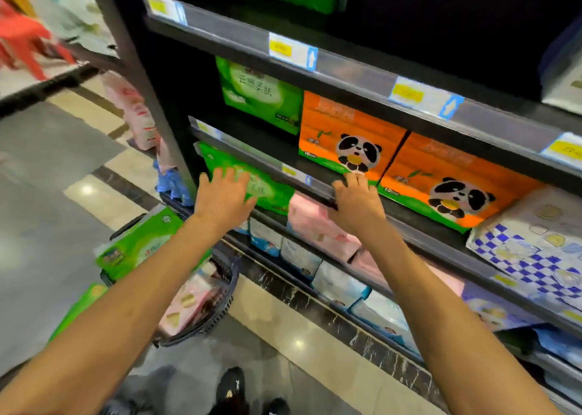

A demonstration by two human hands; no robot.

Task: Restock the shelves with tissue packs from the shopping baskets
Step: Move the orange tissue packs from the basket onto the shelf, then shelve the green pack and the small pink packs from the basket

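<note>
A green tissue pack [267,190] lies on a lower shelf at the left end, and my left hand [225,194] rests flat on its front with fingers spread. My right hand [356,198] touches the shelf rail [315,187] just below an orange panda tissue pack [349,137], fingers apart, holding nothing. A dark shopping basket [217,313] stands on the floor under my left arm. It holds a green tissue pack [138,241] and pink packs [185,304].
A second orange panda pack [453,178], a green pack [261,93] behind, a blue-checked pack [532,247] and pink packs [318,225] fill the shelves. White-blue packs [340,282] sit lowest. My shoes [233,389] are on the tiled floor.
</note>
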